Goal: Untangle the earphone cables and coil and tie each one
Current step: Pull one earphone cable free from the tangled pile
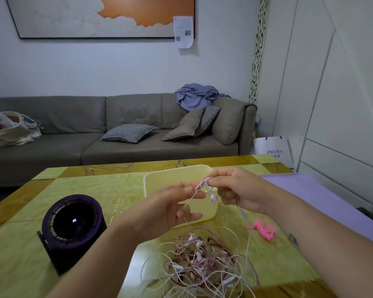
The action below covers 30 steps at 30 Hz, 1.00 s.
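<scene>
Pinkish-white earphone cable (197,188) runs between our hands above the cream tray (159,179). Our right hand (235,190) pinches a small knot of it between thumb and forefinger, with an earbud (213,198) dangling below. Our left hand (166,209) has its fingers nearly straight and spread around the strand; whether they nip it we cannot tell. The strand trails down into the tangle (202,263) on the table (84,190). Pulling hard from here would likely tighten the knot or drag the whole heap upward. Nearby, the pink ties (265,230) could snag too.
</scene>
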Each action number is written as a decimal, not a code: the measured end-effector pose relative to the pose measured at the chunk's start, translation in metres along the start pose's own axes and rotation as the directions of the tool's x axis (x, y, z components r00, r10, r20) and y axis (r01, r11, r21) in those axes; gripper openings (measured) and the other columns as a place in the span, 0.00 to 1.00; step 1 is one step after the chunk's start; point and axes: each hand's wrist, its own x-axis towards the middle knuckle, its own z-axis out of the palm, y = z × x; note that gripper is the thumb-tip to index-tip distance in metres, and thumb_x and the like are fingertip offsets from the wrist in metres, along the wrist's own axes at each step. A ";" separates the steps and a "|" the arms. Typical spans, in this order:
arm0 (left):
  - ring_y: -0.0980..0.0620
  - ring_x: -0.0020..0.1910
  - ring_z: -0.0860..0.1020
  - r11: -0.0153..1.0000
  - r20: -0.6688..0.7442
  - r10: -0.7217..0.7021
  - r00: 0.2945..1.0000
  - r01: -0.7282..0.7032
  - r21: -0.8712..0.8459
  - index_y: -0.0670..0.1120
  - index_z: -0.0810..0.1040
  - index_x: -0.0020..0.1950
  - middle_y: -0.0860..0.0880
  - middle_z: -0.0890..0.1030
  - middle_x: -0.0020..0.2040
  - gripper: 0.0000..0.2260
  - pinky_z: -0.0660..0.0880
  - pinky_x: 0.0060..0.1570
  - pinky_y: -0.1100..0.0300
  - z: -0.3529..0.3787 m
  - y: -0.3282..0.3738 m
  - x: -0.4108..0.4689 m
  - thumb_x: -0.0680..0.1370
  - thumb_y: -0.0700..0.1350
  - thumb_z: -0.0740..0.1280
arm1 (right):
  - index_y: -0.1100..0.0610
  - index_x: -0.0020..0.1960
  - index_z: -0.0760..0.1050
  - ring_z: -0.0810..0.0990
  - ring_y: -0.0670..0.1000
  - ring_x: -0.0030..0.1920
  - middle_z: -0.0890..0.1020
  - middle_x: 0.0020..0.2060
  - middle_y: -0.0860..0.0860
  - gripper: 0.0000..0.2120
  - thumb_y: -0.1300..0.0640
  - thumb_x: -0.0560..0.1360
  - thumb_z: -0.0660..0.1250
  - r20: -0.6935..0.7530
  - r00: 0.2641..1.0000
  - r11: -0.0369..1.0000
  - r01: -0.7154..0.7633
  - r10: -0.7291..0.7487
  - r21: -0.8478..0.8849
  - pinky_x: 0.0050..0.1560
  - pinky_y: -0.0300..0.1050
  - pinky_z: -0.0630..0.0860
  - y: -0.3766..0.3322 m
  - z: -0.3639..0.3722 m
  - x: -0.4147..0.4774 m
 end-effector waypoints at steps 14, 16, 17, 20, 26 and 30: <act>0.56 0.27 0.70 0.979 -0.275 0.158 0.948 -0.114 0.170 0.40 0.79 0.45 0.47 0.78 0.37 0.06 0.80 0.46 0.56 0.006 -0.014 0.014 0.78 0.41 0.64 | 0.57 0.43 0.77 0.58 0.43 0.22 0.73 0.34 0.50 0.05 0.56 0.76 0.66 0.011 1.000 0.998 0.011 -0.010 -0.066 0.26 0.36 0.58 0.011 0.006 -0.002; 0.55 0.29 0.73 0.974 -0.268 0.164 0.949 -0.113 0.197 0.40 0.80 0.44 0.48 0.81 0.39 0.08 0.80 0.48 0.55 0.009 -0.014 0.014 0.78 0.41 0.63 | 0.57 0.42 0.78 0.58 0.44 0.22 0.70 0.30 0.51 0.07 0.54 0.75 0.68 -0.040 0.998 0.996 0.051 -0.054 -0.076 0.25 0.36 0.58 0.013 0.008 0.001; 0.54 0.32 0.75 0.971 -0.274 0.171 0.946 -0.115 0.209 0.40 0.80 0.43 0.47 0.82 0.38 0.09 0.79 0.48 0.55 0.010 -0.014 0.015 0.79 0.41 0.63 | 0.58 0.42 0.78 0.59 0.44 0.23 0.69 0.28 0.50 0.07 0.54 0.74 0.68 -0.062 0.996 0.995 0.066 -0.071 -0.072 0.26 0.36 0.59 0.014 0.008 0.002; 0.51 0.38 0.80 0.978 -0.319 0.168 0.933 -0.117 0.171 0.40 0.80 0.42 0.45 0.83 0.39 0.10 0.78 0.48 0.54 0.009 -0.013 0.013 0.79 0.40 0.62 | 0.60 0.47 0.80 0.59 0.44 0.24 0.69 0.21 0.44 0.06 0.57 0.74 0.69 -0.100 0.990 0.995 0.093 -0.097 -0.047 0.27 0.37 0.58 0.018 0.009 0.002; 0.51 0.35 0.80 0.995 -0.273 0.074 0.959 -0.088 -0.040 0.39 0.79 0.41 0.41 0.80 0.44 0.09 0.80 0.40 0.57 0.009 -0.014 0.008 0.77 0.40 0.63 | 0.58 0.45 0.77 0.58 0.43 0.20 0.78 0.29 0.47 0.02 0.62 0.75 0.66 -0.043 0.999 0.961 0.024 -0.013 0.275 0.26 0.37 0.55 0.021 0.021 -0.003; 0.52 0.35 0.79 0.996 -0.210 0.084 0.974 -0.087 -0.006 0.39 0.79 0.44 0.45 0.80 0.39 0.07 0.80 0.40 0.60 0.008 -0.013 0.003 0.71 0.42 0.66 | 0.59 0.45 0.77 0.60 0.42 0.21 0.71 0.23 0.45 0.01 0.61 0.74 0.67 -0.023 0.998 0.975 0.059 -0.056 0.215 0.25 0.35 0.56 0.020 0.026 -0.005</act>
